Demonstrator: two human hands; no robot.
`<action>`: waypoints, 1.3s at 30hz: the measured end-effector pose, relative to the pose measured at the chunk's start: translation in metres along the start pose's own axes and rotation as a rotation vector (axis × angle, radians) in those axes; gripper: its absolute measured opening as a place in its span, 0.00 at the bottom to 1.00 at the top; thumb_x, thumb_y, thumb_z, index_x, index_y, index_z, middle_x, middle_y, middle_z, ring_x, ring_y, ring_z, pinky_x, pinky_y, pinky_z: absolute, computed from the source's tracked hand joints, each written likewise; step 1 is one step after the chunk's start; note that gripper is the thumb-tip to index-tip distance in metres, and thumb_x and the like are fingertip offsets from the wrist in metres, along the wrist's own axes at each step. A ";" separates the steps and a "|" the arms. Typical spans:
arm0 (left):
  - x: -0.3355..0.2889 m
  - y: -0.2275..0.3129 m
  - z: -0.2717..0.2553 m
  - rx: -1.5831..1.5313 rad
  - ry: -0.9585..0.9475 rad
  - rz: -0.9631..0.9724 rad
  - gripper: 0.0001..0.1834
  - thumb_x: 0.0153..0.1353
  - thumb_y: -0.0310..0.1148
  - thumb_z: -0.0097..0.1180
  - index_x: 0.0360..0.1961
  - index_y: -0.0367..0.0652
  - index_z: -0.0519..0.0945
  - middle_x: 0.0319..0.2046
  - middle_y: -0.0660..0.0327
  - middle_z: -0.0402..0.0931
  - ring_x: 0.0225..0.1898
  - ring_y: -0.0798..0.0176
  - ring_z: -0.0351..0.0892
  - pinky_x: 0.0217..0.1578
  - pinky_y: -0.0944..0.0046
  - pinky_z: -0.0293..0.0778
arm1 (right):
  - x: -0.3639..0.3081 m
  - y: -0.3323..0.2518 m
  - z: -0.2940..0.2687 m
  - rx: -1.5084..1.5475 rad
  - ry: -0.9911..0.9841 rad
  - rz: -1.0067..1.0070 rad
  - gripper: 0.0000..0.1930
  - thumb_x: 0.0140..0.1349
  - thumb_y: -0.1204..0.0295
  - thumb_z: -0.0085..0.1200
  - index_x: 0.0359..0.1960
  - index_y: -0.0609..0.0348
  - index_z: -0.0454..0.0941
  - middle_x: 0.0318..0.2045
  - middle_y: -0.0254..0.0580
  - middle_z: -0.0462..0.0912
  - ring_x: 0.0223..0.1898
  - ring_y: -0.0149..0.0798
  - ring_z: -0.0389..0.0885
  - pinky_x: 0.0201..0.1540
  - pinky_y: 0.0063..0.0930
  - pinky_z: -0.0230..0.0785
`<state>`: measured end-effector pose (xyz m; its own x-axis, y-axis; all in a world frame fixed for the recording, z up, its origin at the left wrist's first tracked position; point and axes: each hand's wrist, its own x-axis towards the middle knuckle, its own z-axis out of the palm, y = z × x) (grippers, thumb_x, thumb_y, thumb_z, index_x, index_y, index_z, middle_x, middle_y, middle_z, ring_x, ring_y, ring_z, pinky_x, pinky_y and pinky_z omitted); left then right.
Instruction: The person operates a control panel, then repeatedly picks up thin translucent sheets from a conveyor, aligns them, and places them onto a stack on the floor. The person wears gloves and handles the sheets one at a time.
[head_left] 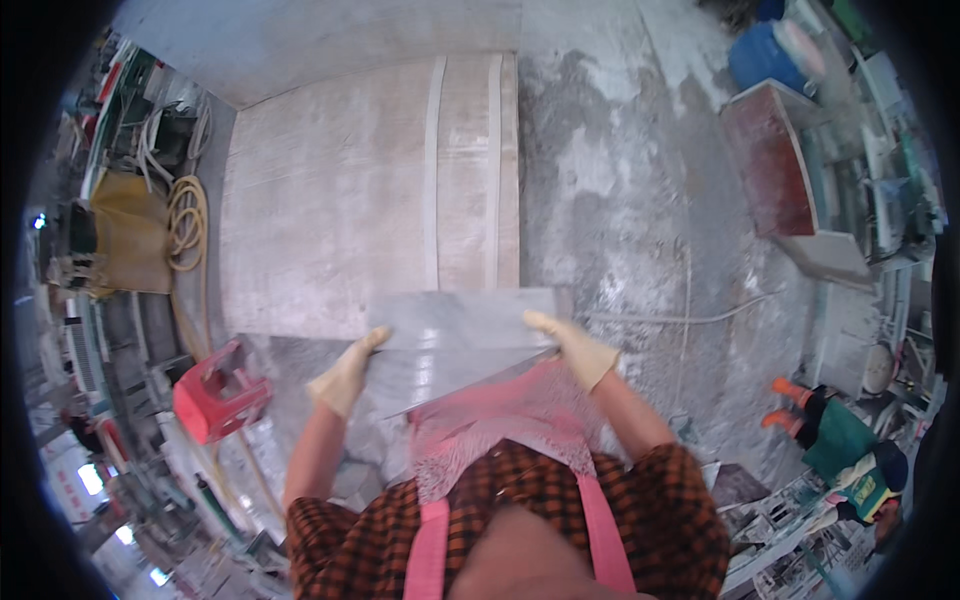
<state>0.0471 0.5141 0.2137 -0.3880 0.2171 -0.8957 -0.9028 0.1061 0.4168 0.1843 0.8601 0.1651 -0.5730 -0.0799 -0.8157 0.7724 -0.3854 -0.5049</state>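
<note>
Between my hands is a grey, marble-looking slab (pixel 460 318), held in front of my pink apron (pixel 500 410). My left hand (pixel 346 378), in a pale yellow glove, grips the slab's left edge with the thumb on top. On the right edge my right hand (pixel 580 350), gloved alike, has the same grip. The fingers of both hands are hidden underneath. Another grey face (pixel 450 372) shows below the slab; whether it is a second piece I cannot tell. Just beyond the slab lies a large pale board (pixel 330 200) with two white strips (pixel 433 170) along it.
At the left stand a red plastic stool (pixel 222 392) and a coiled yellow hose (pixel 187 222). A thin hose (pixel 680 319) crosses the wet floor to the right. Farther right are a reddish panel (pixel 770 165), a blue barrel (pixel 768 58) and another person (pixel 845 440) in orange boots.
</note>
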 end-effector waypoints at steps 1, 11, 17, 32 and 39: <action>-0.001 -0.002 0.027 0.000 0.067 -0.065 0.29 0.70 0.45 0.60 0.64 0.35 0.77 0.56 0.51 0.83 0.54 0.55 0.85 0.59 0.57 0.80 | -0.011 -0.023 -0.027 0.052 -0.028 0.091 0.35 0.67 0.49 0.62 0.68 0.59 0.75 0.60 0.42 0.83 0.61 0.37 0.79 0.61 0.33 0.73; 0.005 -0.003 0.139 -0.195 0.049 0.071 0.30 0.68 0.46 0.63 0.63 0.36 0.79 0.57 0.51 0.83 0.55 0.55 0.85 0.59 0.57 0.80 | -0.033 -0.128 -0.115 -0.172 -0.007 0.099 0.34 0.66 0.45 0.60 0.64 0.58 0.80 0.59 0.36 0.85 0.58 0.33 0.81 0.61 0.33 0.71; -0.019 -0.053 0.112 -0.417 0.151 0.165 0.29 0.70 0.44 0.60 0.65 0.34 0.77 0.57 0.52 0.83 0.56 0.58 0.84 0.60 0.62 0.79 | 0.010 -0.138 -0.088 -0.394 -0.236 0.032 0.37 0.66 0.42 0.58 0.66 0.60 0.78 0.63 0.40 0.82 0.64 0.37 0.77 0.66 0.33 0.66; 0.159 0.114 0.075 -0.271 0.317 -0.315 0.35 0.70 0.52 0.62 0.67 0.35 0.76 0.60 0.54 0.82 0.62 0.58 0.79 0.68 0.63 0.67 | 0.269 -0.292 -0.079 -0.510 -0.242 0.288 0.38 0.63 0.46 0.67 0.65 0.65 0.78 0.65 0.47 0.79 0.69 0.39 0.71 0.71 0.33 0.61; 0.443 0.318 0.038 0.190 -0.097 -0.137 0.54 0.62 0.60 0.69 0.76 0.33 0.62 0.68 0.47 0.74 0.70 0.48 0.71 0.70 0.53 0.68 | 0.470 -0.416 -0.121 -0.508 -0.063 0.065 0.39 0.68 0.46 0.58 0.71 0.63 0.71 0.64 0.51 0.80 0.68 0.45 0.75 0.72 0.38 0.65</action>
<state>-0.4051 0.6812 -0.0448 -0.2367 0.2789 -0.9307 -0.8909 0.3198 0.3224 -0.3733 1.0945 -0.0422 -0.5230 -0.1496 -0.8391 0.8335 0.1159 -0.5402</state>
